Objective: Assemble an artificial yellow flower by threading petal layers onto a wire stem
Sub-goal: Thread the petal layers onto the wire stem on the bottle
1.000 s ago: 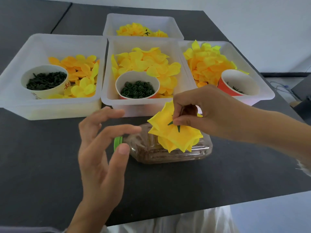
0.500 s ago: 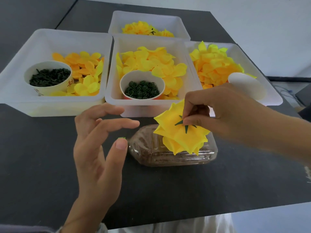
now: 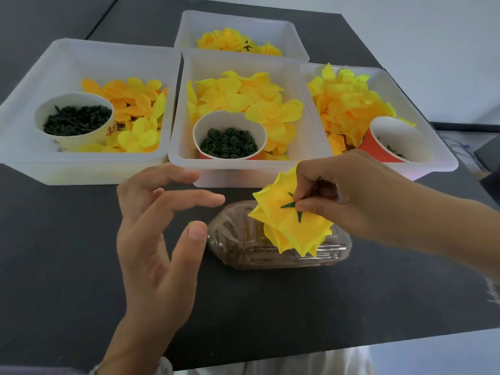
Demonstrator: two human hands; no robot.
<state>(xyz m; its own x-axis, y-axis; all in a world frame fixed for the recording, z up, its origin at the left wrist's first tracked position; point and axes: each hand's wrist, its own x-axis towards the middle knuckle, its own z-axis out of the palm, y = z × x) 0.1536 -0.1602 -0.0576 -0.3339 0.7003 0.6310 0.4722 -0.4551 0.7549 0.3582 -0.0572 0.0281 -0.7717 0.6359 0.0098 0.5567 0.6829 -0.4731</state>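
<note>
A yellow flower [image 3: 290, 226] of stacked petal layers stands over a clear plastic bottle [image 3: 243, 244] lying on its side on the black table. A green star-shaped calyx [image 3: 293, 208] shows on the flower's upturned back. My right hand [image 3: 351, 196] pinches at that calyx with thumb and forefinger. The wire stem is hidden under the petals. My left hand [image 3: 159, 239] hovers left of the bottle, fingers spread and holding nothing; its thumb covers the bottle's green cap.
Four white bins sit behind: left bin [image 3: 89, 163] with orange-yellow petals and a cup of dark green pieces [image 3: 75, 120], middle bin [image 3: 243, 169] with yellow petals and a cup of green rings [image 3: 228, 143], right bin [image 3: 438, 158] with a red cup [image 3: 395, 139], far bin [image 3: 238, 25] with finished flowers.
My right hand and the flower have stayed over the bottle, with the fingers working at the calyx. My left hand has held its spread pose left of the bottle. The camera view shifted slightly.
</note>
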